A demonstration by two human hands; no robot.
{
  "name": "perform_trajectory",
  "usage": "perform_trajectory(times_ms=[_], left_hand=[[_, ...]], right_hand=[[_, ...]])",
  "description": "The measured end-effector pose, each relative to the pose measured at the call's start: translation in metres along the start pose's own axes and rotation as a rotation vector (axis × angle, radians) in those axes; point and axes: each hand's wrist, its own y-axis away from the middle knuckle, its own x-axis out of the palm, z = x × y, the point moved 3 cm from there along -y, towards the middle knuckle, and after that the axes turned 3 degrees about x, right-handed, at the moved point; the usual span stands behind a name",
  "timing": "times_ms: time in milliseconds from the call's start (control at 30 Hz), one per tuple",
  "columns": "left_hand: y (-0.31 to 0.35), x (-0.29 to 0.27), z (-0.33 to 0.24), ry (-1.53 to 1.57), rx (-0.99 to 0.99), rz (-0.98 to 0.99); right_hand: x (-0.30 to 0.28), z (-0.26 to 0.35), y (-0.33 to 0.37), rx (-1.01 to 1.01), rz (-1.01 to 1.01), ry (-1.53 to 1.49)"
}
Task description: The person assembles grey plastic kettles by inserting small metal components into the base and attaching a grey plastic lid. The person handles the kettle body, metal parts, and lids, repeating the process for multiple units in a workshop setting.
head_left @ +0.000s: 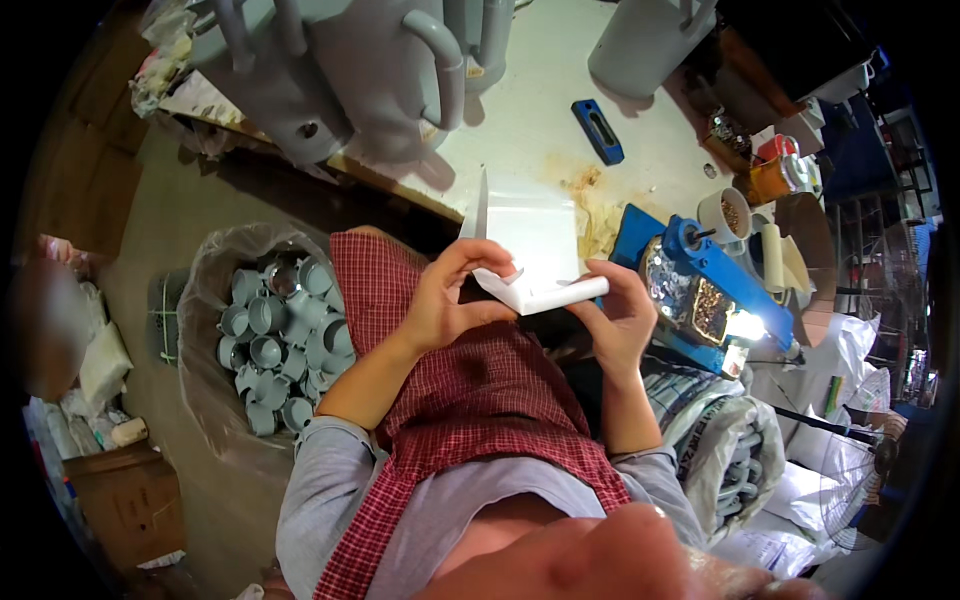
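A glossy white sheet point(535, 235), rolled or folded along its near edge, is held between my two hands above my lap, at the table's edge. My left hand point(452, 290) grips its near left corner, where a small flap lifts between thumb and fingers. At the other end, my right hand point(618, 305) pinches the rolled edge with thumb and forefinger. Whether it is paper or thin plastic, I cannot tell. Beyond the sheet a blue, oblong tool with a slot point(598, 131) lies on the white table point(530, 110).
Large grey plastic jugs point(385, 80) crowd the table's far left; another grey jug point(640, 45) stands far right. A blue bench machine point(715, 270) with trays of small metal parts and a lit lamp is at right. Left of me, a clear bag point(205, 330) holds grey cup-shaped pieces.
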Motion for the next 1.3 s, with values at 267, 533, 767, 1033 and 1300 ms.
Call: perform_trajectory(times_ms=[267,533,767,1033,1300], left_hand=[[0.049,-0.005,0.042,0.040,0.134,-0.309],[0.032,0.022,0.031,0.171,-0.028,-0.100],[0.036,0.013,0.023,-0.310,0.058,-0.118],[0.035,0.034,0.048,0.024,0.278,-0.234],[0.014,0.007,0.061,-0.697,-0.115,0.316]], right_hand=[[0.001,-0.033,0.041,0.072,-0.057,0.031],[-0.003,-0.023,0.029,0.045,-0.049,0.010],[-0.005,-0.015,0.033,-0.114,0.015,0.232],[0.007,-0.037,0.058,0.109,-0.311,0.073],[0.000,-0.003,-0.017,-0.075,-0.359,-0.260]])
